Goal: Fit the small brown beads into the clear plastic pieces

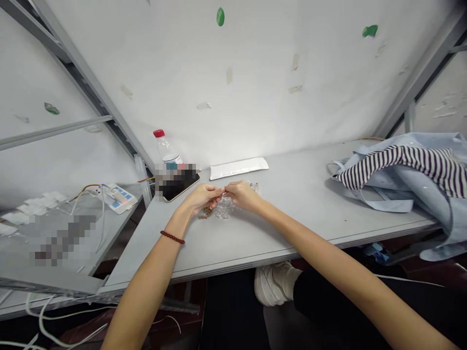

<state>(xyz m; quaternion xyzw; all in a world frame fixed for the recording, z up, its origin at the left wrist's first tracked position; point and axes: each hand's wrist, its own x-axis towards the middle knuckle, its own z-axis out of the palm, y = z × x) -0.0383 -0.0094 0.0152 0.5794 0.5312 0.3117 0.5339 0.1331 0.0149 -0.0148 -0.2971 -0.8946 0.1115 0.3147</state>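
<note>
My left hand [205, 197] and my right hand [241, 195] meet above the grey tabletop, thumbs and fingertips pinched close together. Whatever they pinch is too small to make out. Just beneath them lies a heap of clear beads [223, 210]. Brown beads [205, 213] lie at its left, under my left hand. A few more small clear beads [254, 185] show behind my right hand. Round my left forearm is a dark red bead bracelet [172, 237].
Behind my hands lies a long white packet [239, 167]. A phone [182, 184] and a red-capped bottle [168, 150] stand at the back left. Light-blue cloth with a striped part [397, 163] covers the right end. A power strip [118, 198] with cables sits on the left table.
</note>
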